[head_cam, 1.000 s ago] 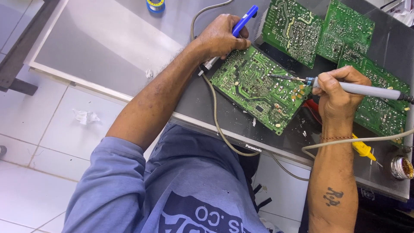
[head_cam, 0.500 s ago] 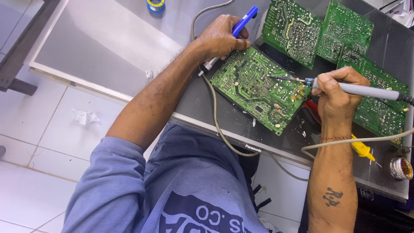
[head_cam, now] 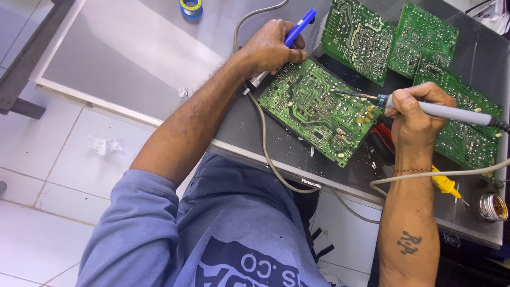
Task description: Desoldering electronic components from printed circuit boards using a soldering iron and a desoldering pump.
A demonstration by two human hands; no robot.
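A green circuit board (head_cam: 319, 109) lies solder side up on the dark work surface (head_cam: 241, 130). My right hand (head_cam: 417, 117) grips a grey-handled soldering iron (head_cam: 451, 112) whose tip rests on the board's upper right part. My left hand (head_cam: 271, 48) holds a blue desoldering pump (head_cam: 300, 26) at the board's top left corner, fingers touching the board edge.
Further green boards (head_cam: 366, 37) lie behind and to the right (head_cam: 467, 135). A yellow-handled tool (head_cam: 445, 183) and a round tin (head_cam: 493, 207) sit at the right front. A grey cable (head_cam: 268, 154) hangs over the edge. A blue solder spool (head_cam: 190, 7) stands far left; tiled floor (head_cam: 58, 175) below.
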